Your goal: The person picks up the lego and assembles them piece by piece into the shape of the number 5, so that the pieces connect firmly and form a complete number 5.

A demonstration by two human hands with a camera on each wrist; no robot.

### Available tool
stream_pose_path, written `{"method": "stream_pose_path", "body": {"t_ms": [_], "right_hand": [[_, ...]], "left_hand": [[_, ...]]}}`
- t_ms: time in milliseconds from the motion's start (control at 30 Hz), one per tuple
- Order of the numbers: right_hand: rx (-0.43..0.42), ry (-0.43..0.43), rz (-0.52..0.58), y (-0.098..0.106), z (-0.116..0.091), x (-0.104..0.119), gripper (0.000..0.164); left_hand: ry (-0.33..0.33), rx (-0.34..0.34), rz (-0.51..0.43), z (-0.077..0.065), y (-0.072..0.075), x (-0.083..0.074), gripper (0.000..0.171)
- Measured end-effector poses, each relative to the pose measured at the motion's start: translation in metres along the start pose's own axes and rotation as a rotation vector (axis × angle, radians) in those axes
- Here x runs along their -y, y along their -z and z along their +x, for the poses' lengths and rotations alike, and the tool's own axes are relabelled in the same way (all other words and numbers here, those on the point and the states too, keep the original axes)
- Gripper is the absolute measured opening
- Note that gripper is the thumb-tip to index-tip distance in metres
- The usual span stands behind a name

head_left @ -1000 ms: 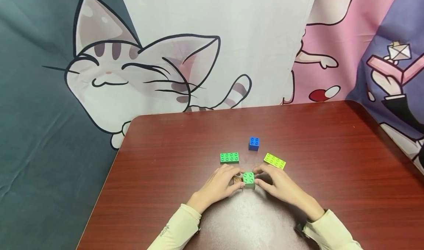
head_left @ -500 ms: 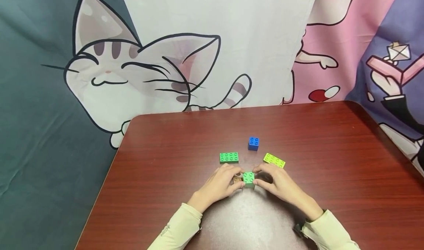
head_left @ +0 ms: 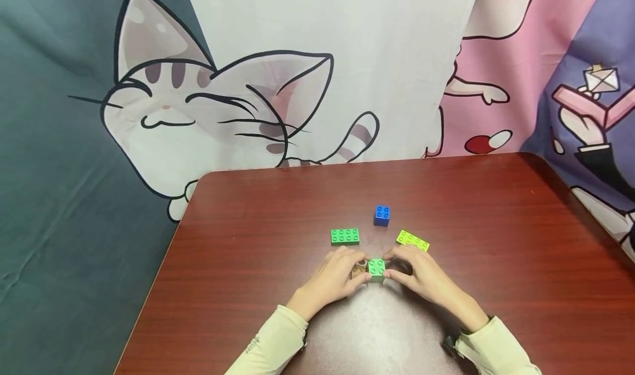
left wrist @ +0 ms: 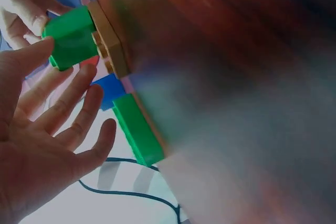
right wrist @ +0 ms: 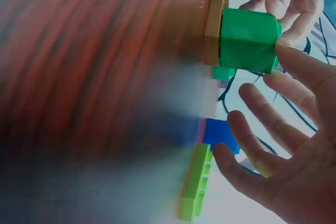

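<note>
A tall green two-by-two toy brick (head_left: 376, 270) sits on the right end of a flat brown brick (head_left: 358, 271), whose bare studs show at the left. My left hand (head_left: 331, 276) pinches the green brick by its upper left side with thumb and index finger. From the right, my right hand (head_left: 428, 278) holds the same brick between thumb and index finger. In the left wrist view the other fingers (left wrist: 79, 124) of the left hand are spread away from it. The right wrist view shows the brown brick (right wrist: 212, 24) flat under the green one.
Behind the hands lie a long green brick (head_left: 344, 236) on the left, a small blue brick (head_left: 382, 215) farthest back, and a lime brick (head_left: 413, 240) on the right, close to the right hand. The dark red table (head_left: 258, 209) ends at a printed cloth (head_left: 387, 60).
The green brick and both hands have shifted very slightly to the right, and a bit more of the brown brick shows. The head view has also moved a little. The bricks behind stay put.
</note>
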State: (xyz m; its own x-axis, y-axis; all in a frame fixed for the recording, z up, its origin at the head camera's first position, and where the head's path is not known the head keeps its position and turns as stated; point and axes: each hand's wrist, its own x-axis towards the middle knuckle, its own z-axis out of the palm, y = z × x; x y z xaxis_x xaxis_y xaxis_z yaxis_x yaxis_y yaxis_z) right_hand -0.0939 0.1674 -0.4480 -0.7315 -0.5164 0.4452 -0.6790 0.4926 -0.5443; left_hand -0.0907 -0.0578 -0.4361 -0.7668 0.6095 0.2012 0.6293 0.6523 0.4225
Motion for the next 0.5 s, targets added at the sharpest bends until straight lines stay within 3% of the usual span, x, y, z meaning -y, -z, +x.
{"method": "stream_pose_path", "body": {"t_ms": [233,500], "right_hand": [[-0.012,-0.008,-0.011,-0.0003,-0.0025,-0.0001,0.023],[-0.045,-0.034,-0.091,-0.0007,-0.0044,0.0024,0.024]], "left_hand": [[0.055,0.014,0.044,0.0008,-0.0019,-0.007,0.027],[0.075,0.003,0.028,0.0007,-0.0023,-0.0084,0.026]]}}
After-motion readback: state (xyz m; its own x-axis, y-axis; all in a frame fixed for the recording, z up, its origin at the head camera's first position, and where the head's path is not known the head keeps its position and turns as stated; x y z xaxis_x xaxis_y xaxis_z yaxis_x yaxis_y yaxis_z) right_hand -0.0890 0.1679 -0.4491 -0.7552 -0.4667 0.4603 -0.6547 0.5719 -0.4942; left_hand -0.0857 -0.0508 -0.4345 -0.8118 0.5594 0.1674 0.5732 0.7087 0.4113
